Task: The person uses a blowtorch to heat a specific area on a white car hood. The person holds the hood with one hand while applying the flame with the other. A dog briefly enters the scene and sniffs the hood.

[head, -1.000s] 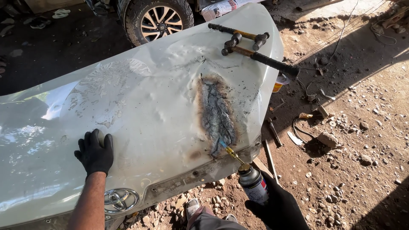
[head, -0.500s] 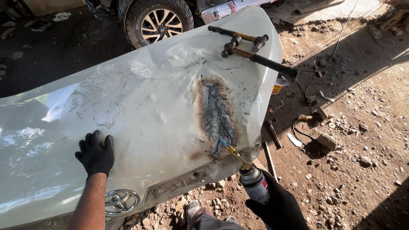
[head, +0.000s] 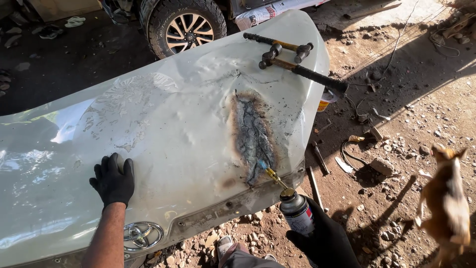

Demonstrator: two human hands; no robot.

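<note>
From your head camera, your left hand [head: 113,180] in a black glove lies flat and open on the pale car hood [head: 163,134], grasping nothing. Your right hand [head: 325,238] is wrapped around a small gas torch can [head: 296,212]. Its thin brass nozzle [head: 271,174] points at the burnt black patch [head: 253,136] near the hood's edge. Two hammers [head: 292,62] rest on the hood's far end. A tan dog [head: 446,198] stands on the dirt.

Two hammers [head: 292,62] lie crossed near a car wheel [head: 183,25]; a tan dog [head: 446,198] stands on stony ground [head: 396,124] beside scattered tools [head: 320,158].
</note>
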